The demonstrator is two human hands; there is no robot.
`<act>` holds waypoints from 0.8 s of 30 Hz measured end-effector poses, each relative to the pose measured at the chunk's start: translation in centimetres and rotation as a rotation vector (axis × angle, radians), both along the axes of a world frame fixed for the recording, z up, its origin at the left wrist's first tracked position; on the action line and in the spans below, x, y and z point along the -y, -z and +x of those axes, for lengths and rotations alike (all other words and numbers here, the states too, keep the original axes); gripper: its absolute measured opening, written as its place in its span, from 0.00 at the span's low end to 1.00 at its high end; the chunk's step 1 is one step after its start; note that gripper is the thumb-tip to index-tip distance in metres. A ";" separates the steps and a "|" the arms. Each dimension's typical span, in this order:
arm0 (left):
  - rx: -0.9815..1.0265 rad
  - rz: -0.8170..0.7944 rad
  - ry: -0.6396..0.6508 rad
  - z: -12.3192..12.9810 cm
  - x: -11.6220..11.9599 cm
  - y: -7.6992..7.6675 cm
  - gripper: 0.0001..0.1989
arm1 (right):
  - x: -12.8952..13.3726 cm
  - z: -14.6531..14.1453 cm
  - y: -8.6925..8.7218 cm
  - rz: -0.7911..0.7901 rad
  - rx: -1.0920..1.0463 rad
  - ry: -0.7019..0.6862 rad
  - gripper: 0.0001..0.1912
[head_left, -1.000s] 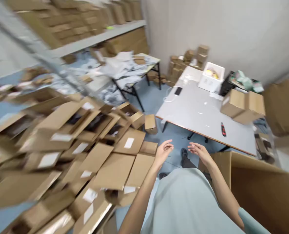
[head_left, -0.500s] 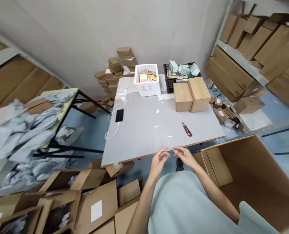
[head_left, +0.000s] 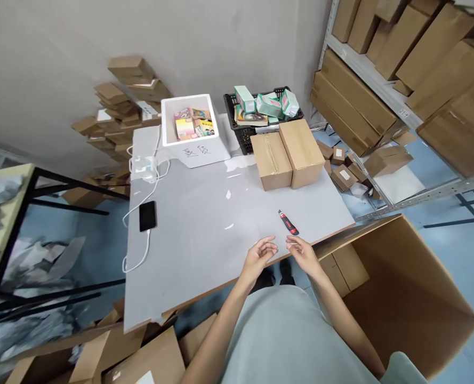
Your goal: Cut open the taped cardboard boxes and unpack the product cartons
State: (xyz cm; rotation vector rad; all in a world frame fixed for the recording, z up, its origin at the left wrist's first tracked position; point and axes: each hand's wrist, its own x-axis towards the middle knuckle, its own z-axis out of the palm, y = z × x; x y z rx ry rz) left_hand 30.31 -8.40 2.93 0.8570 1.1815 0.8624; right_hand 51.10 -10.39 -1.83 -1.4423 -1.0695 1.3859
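My left hand (head_left: 260, 252) hovers over the front edge of the grey table (head_left: 197, 224), its fingers loosely curved and apart, with nothing visible in it. Across a small gap, my right hand (head_left: 302, 253) is likewise empty, fingers spread and pointing inward. Just beyond the right fingertips lies a red and black utility knife (head_left: 288, 223). Two closed cardboard boxes, a smaller one (head_left: 272, 162) and a taller one (head_left: 302, 153), stand side by side farther back on the table's right.
A white foam box (head_left: 199, 152) with small colourful packets and a black crate (head_left: 244, 140) of green-white cartons stand at the back. A phone (head_left: 147, 216) with a white cable lies left. A large open carton (head_left: 404, 298) is at my right, beside shelving (head_left: 375, 69).
The view has turned to the right and come closer to the table. My hands, nearly touching before, are now slightly farther apart.
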 end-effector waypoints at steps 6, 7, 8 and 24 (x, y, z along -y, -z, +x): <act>0.059 0.037 0.122 -0.4 -5.3 -1.5 0.30 | -1.8 1.6 -0.4 -0.066 0.054 0.285 0.41; 0.067 0.043 0.143 -0.5 -6.1 -1.7 0.31 | -2.4 1.8 -0.6 -0.064 0.066 0.336 0.43; 0.073 0.049 0.160 -0.5 -6.9 -1.9 0.31 | -3.0 2.0 -0.9 -0.057 0.075 0.380 0.44; 0.061 0.128 0.008 7.8 -23.0 -1.3 0.35 | -26.4 12.0 -1.7 0.160 0.228 0.465 0.52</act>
